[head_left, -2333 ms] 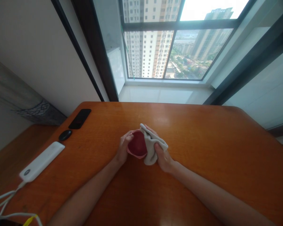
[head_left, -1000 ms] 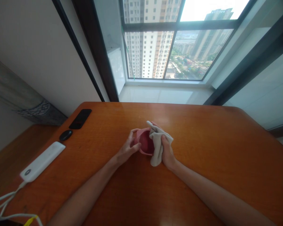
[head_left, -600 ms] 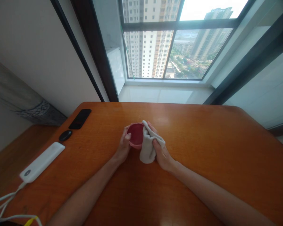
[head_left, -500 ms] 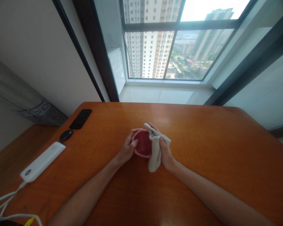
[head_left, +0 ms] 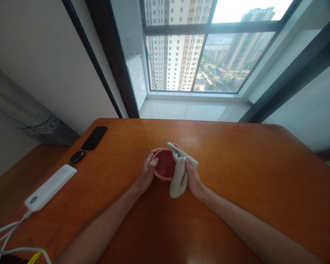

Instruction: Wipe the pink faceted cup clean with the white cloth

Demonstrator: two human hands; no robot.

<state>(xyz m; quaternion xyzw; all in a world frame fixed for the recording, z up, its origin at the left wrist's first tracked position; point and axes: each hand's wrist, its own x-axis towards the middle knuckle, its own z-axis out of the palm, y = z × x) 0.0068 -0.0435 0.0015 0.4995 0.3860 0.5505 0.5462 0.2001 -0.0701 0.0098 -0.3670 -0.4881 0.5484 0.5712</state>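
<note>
The left hand (head_left: pixel 147 172) is curled around the near left side of a small pink bowl (head_left: pixel 164 165), its fingers wrapped against the outer wall and reaching the rim, while the right hand (head_left: pixel 194 179) clenches a grey-white cloth (head_left: pixel 178 181) against the bowl's right side. One end of the cloth folds over the rim, and the rest hangs down towards the surface. Over the last moments the bowl has turned only slightly between the hands, with its dark red inside still facing up and the cloth still pressed to its wall. The bowl is held just above the orange wooden surface (head_left: pixel 244 190), near its middle and closer to the far edge. Well apart from the hands, a black smartphone (head_left: pixel 94 138) lies near the far left corner, with a small black oval mouse (head_left: pixel 77 157) just nearer. A white power bank (head_left: pixel 51 187) lies along the left edge, and its white cable (head_left: pixel 9 234) runs off near the corner. Nothing but the cloth sits between the hands and the bowl.
</note>
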